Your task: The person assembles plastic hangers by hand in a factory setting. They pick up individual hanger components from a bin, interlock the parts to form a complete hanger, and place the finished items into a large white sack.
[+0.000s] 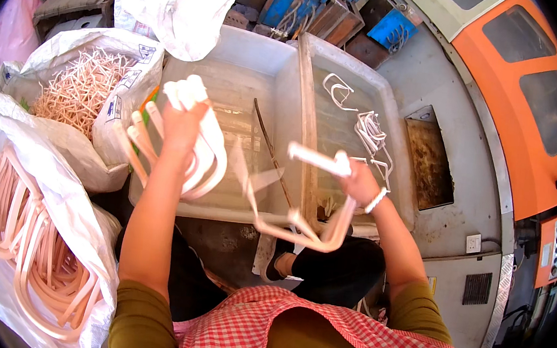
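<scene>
My left hand [184, 123] is closed around a bunch of pale pink and white curved plastic-looking strips [213, 161], their bends hanging over the left tub [287, 84]. Out to the right, my right hand [360, 182] grips a bent pale strip [336, 236]. Motion blurs this piece, and a thin, see-through-looking tail trails from it toward the left. Lower left, a white sack [82, 189] is full of similar long pink curved strips [36, 255]. In the right tub [307, 103], several white bent strips [371, 132] lie in shallow water.
Behind the near sack stands another sack [122, 95] of short thin pink scraps [82, 91]. A thin dark stick [265, 136] leans in the left tub. A white bag [180, 10] sits behind it. An orange and grey machine [499, 108] borders the right side. Blue crates [295, 1] stand at the back.
</scene>
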Demonstrator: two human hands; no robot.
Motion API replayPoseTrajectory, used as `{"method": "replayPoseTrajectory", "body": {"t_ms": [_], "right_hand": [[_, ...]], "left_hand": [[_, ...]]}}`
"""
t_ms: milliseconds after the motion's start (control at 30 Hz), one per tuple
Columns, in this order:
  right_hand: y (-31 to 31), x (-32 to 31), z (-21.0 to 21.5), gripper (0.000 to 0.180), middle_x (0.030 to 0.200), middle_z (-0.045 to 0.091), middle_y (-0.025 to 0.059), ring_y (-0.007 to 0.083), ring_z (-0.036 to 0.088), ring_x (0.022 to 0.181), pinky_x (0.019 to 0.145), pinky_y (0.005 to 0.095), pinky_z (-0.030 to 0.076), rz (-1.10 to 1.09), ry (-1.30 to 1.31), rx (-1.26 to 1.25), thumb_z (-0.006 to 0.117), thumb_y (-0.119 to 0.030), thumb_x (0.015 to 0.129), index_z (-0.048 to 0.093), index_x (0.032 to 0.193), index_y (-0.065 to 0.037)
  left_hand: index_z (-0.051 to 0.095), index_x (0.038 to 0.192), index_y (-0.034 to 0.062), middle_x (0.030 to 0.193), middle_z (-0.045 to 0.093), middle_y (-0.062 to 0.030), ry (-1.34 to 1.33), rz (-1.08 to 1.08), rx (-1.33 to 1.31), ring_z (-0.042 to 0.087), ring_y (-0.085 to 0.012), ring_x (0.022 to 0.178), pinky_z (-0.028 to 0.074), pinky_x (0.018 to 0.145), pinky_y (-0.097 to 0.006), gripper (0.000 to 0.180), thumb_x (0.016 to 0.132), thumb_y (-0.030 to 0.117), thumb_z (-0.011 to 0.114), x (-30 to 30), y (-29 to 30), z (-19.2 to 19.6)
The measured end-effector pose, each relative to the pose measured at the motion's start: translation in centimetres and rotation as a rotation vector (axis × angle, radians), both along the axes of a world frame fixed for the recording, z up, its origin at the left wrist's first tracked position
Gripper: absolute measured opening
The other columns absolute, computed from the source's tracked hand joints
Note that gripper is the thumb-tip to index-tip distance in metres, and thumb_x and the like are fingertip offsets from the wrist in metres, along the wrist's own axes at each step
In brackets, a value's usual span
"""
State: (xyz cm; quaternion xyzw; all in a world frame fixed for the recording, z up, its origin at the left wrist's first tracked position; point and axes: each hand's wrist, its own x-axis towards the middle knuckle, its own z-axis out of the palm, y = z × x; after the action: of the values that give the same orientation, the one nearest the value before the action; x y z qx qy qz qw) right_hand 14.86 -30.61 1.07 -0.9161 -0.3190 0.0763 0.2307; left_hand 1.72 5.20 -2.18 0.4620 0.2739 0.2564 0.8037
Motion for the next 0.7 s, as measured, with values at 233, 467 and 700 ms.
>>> {"method": "replayPoseTrajectory", "body": {"t_ms": [233,467,700], "right_hand": [[-1.3,2.9,0.7,0.014,0.063,0.053,0.0013,0.0119,0.051,0.046,0.042,0.0295,0.047,-0.659,0.286,0.610,0.062,-0.011,0.086,0.058,0.097,-0.005],[6.8,0.7,-2.2,0.011,0.058,0.048,-0.0014,0.0097,0.047,0.049,0.046,0.0250,0.041,-0.416,0.932,0.850,0.063,-0.011,0.088,0.057,0.093,-0.004],[10.2,0.5,-4.8,0.023,0.069,0.056,0.0044,0.0141,0.054,0.057,0.055,0.0315,0.050,-0.331,1.129,0.580,0.065,-0.013,0.087,0.051,0.102,-0.003]], "left_hand": [[0.056,0.104,0.0008,0.087,0.063,-0.0089,-0.102,-0.150,-0.069,0.063,-0.0183,0.074,0.051,0.062,-0.030,0.022,0.083,0.003,0.062,-0.8,-1.4,-0.3],[0.062,0.107,0.0004,0.096,0.066,-0.0117,-0.190,-0.506,-0.549,0.064,-0.0213,0.086,0.053,0.079,-0.035,0.038,0.085,0.032,0.066,-0.3,-4.3,-0.6],[0.053,0.118,0.0013,0.110,0.063,-0.0142,-0.236,-0.662,-0.676,0.062,-0.0270,0.101,0.049,0.092,-0.041,0.043,0.085,0.025,0.066,-0.9,-6.6,-0.8]]}}
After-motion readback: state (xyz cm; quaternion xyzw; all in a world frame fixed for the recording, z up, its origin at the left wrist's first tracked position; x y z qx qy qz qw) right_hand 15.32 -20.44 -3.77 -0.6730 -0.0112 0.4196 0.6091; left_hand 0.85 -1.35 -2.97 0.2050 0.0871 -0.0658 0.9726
